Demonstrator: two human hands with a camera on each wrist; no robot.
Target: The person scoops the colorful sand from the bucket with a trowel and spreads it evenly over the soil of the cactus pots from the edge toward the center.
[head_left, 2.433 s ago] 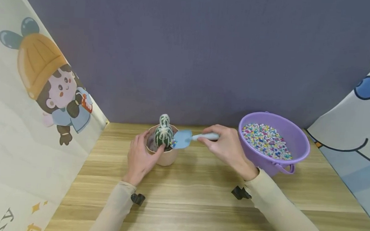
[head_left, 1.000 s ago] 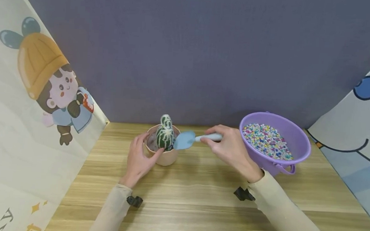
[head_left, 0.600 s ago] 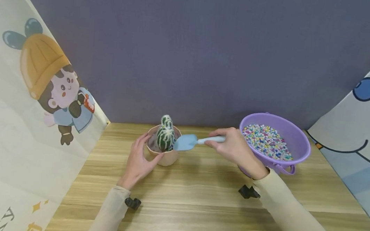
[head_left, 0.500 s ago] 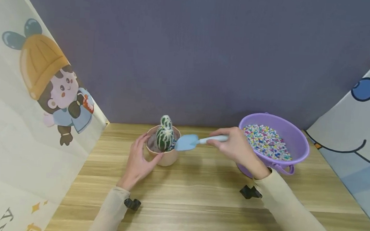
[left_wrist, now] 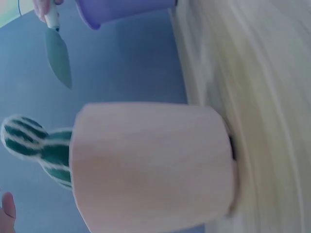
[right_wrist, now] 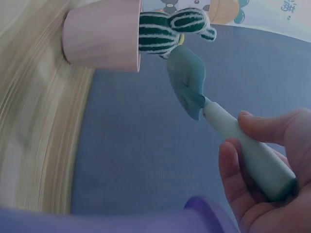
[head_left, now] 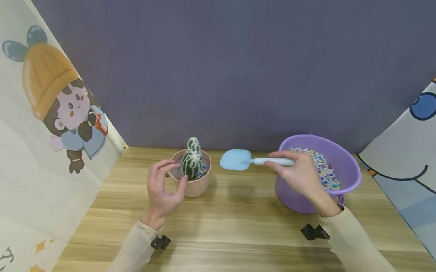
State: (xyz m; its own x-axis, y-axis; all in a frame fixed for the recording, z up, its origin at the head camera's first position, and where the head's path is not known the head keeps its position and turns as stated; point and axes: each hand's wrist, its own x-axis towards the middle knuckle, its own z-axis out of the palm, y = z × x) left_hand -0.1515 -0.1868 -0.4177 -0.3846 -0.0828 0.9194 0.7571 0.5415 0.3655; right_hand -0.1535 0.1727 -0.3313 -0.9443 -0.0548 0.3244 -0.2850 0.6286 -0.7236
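A pale pink pot [head_left: 196,188] stands on the wooden table with a striped green cactus [head_left: 192,161] in it. Coloured pebbles [head_left: 202,171] lie at the right of the cactus's base. My left hand [head_left: 164,190] is at the pot's left front, fingers spread and relaxed near the rim. In my right hand [head_left: 299,173] is the pale handle of a light blue toy shovel [head_left: 236,159], gripped between thumb and fingers. The shovel's blade hangs in the air between pot and bucket and looks bare. In the right wrist view the handle [right_wrist: 248,150] lies across the curled fingers.
A purple bucket [head_left: 292,193] holding many coloured pebbles [head_left: 325,170] stands at the right, partly behind my right hand. A dark grey wall [head_left: 221,70] closes off the back of the table [head_left: 227,243]. Printed cloth panels line both sides.
My right hand has drawn the shovel away from the pot, rightward toward the bucket. The pebbles once on the blade now lie in the pot. My left fingers have loosened from the pot's rim.
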